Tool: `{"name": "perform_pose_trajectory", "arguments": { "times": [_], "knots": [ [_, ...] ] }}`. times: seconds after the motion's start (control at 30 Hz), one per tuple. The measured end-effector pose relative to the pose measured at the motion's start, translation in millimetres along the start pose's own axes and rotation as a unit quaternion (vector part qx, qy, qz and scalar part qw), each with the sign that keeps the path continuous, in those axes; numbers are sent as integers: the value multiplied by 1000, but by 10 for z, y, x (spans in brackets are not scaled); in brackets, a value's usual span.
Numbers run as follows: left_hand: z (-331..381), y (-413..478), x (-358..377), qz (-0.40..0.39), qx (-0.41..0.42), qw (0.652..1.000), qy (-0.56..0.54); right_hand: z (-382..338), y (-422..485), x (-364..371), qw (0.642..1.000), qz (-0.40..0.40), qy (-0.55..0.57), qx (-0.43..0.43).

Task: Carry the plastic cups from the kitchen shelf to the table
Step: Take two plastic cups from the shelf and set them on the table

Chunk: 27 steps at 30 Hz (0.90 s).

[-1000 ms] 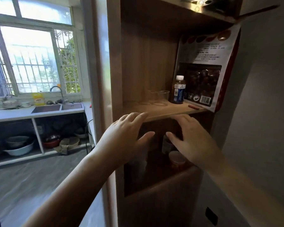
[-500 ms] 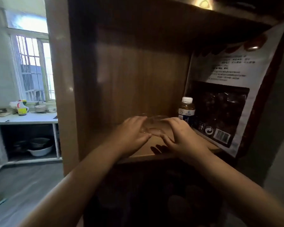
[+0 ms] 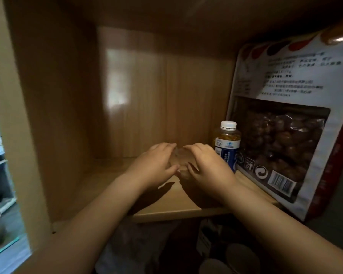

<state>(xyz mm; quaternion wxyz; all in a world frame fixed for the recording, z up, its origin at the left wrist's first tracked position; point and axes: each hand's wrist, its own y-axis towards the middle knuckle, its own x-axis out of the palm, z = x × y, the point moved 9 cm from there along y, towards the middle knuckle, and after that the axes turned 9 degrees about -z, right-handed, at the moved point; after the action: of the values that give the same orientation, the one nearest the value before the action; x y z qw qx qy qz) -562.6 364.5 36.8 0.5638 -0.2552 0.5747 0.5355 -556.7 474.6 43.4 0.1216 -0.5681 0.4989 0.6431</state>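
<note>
Left hand (image 3: 153,165): your fingers curl round the clear plastic cups (image 3: 179,158) from nine o'clock; closed against them
Right hand (image 3: 205,168): cupped round them from three o'clock; thumbs nearly meeting
Cups: between both palms on the kitchen shelf (image 3: 172,202); how many, you cannot tell
Neighbours: bottle (image 3: 227,143) just beside your right hand at three o'clock; snack bag (image 3: 285,125) beyond
Progress: grasp seemingly made; lifting out and carrying to the table remain

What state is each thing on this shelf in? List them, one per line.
Clear plastic cups: on the shelf, enclosed by both hands.
Left hand: curled around the cups.
Right hand: curled around the cups.
Bottle: upright, white cap on.
Snack bag: leaning against the right side.
</note>
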Motion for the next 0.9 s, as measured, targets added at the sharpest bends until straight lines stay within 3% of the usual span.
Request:
{"name": "perform_pose_trajectory", "arguments": {
  "times": [0.43, 0.73, 0.9],
  "knots": [
    [12, 123, 9, 66, 28, 997, 23, 86, -40, -42, 1000, -7, -19, -17],
    [86, 59, -36, 41, 29, 997, 56, 66, -119, -90, 999, -38, -34, -1],
    [115, -100, -164, 44, 45, 996, 59, -66, -208, -219, 999, -16, -41, -4]
  ]
}}
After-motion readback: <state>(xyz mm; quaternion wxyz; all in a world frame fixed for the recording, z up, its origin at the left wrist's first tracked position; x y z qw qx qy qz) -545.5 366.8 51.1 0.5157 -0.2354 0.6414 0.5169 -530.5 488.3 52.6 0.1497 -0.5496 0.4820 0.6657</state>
